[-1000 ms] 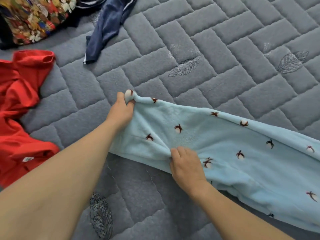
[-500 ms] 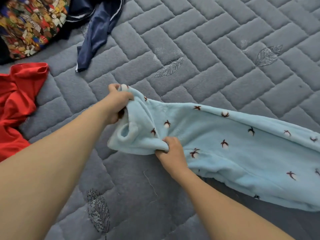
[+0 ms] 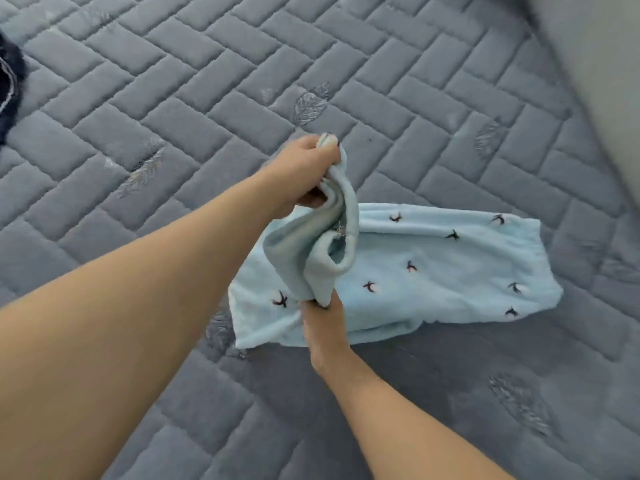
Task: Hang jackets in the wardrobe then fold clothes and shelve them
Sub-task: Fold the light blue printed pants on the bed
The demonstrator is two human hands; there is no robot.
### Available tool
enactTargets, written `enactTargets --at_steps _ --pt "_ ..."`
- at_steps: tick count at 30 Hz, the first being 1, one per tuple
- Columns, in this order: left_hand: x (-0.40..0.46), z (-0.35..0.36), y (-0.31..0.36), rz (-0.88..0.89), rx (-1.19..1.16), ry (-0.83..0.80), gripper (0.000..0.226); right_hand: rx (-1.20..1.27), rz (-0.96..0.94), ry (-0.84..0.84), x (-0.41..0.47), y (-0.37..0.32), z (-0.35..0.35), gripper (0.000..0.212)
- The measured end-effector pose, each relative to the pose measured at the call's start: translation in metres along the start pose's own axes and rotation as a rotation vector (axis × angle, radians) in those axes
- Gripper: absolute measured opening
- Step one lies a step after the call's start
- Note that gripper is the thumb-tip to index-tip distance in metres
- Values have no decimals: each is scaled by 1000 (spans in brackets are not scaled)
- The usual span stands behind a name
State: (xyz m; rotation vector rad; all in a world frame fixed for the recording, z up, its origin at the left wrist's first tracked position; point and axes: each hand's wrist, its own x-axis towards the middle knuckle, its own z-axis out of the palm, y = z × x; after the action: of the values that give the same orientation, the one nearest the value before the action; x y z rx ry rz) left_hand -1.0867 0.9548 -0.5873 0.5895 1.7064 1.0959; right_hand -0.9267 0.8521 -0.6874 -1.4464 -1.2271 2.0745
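Note:
A light blue fleece garment [image 3: 433, 268] with small dark bird motifs lies partly folded on the grey quilted mattress [image 3: 194, 109]. Its left end is lifted off the bed and hangs in a loop between my hands. My left hand [image 3: 308, 171] grips the raised far corner of that end. My right hand [image 3: 323, 327] pinches the near corner lower down, at the garment's front edge. The rest of the garment lies flat to the right, doubled over itself.
A dark navy garment [image 3: 8, 88] shows at the left edge of the mattress. A pale blurred surface [image 3: 588, 64] fills the top right corner, past the bed's edge.
Both hands have lifted the garment's left end and carried it to the right over the rest. The view has swung right, so the red and patterned clothes have left the frame.

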Motion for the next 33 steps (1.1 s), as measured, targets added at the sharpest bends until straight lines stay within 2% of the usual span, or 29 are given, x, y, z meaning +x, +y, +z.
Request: enactTargets --at_steps 4,6,8,10,12,14,18,22,24,26,28,30,32,33 --pt "23 129 31 31 38 -101 14 223 182 163 9 -20 -99 31" --pt "34 191 42 42 53 -146 16 328 238 245 16 -27 -150 22" --pt "45 246 44 24 64 -217 21 477 263 330 25 -32 -200 23" --pt "58 283 32 -11 216 -287 39 575 296 425 31 -30 -242 23" --pt "69 296 9 -17 457 -319 54 621 343 441 32 -21 -269 24" --pt "77 282 -20 -34 675 -274 54 645 398 381 30 -8 -276 24" --pt "73 192 -77 -150 1100 -5 55 619 447 267 31 3 -245 29" --pt "59 100 -107 -236 1175 194 64 551 414 276 31 4 -196 37" --pt "61 72 -113 -254 1032 259 71 569 394 311 29 8 -170 35" --pt "67 54 -116 -264 759 251 79 592 360 329 26 14 -143 40" --pt "74 40 -119 -266 556 195 76 506 289 372 21 25 -116 51" --pt "82 34 -122 -222 604 102 60 326 135 434 15 36 -90 57" --pt "84 35 -120 -73 841 39 58 245 -8 422 11 43 -72 63" --pt "83 37 -117 7 877 5 59 240 -39 412 10 44 -65 62"
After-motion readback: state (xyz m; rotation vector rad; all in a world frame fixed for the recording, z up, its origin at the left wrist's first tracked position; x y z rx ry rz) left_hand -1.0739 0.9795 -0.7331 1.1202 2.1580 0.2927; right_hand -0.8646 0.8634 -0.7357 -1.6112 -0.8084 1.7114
